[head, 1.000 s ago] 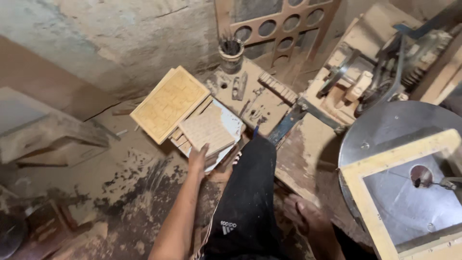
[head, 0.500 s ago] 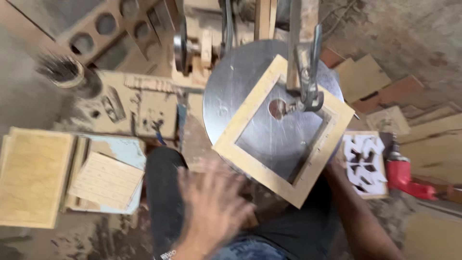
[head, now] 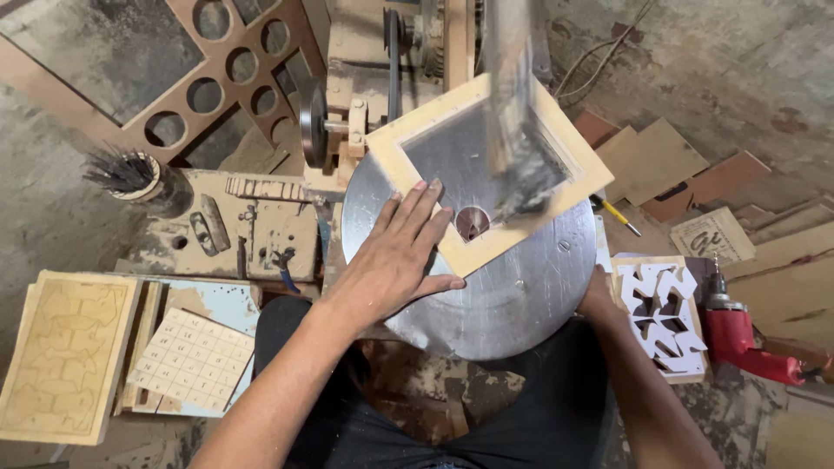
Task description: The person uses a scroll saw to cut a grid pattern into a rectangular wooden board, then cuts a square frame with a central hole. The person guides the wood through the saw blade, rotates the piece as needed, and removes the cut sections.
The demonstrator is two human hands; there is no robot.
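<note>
Left hand point(head: 395, 260): lying palm down, fingers spread and flat, gripping nothing; fingertips are pressing the near-left side of the wooden frame point(head: 486, 169), palm resting on the metal disc point(head: 512, 287).
Right hand point(head: 598, 295): mostly hiding behind the disc's right rim; cannot tell how its fingers are set.
Frame position: lying flat on the upper half of the disc, around the disc's centre hole point(head: 472, 222).
Frame orientation: sitting diamond-wise, one corner pointing toward the person; roughly square, so no clear long axis.
Near left: grid-marked panel point(head: 193, 358) and carved board point(head: 65, 354) lying flat on the bench.
Near right: cut-out fretwork panel point(head: 665, 317) sitting just beside a red drill point(head: 738, 334).
Far: blurred machine arm point(head: 517, 104) hanging over the frame; board with round holes point(head: 226, 74) lying beyond.
</note>
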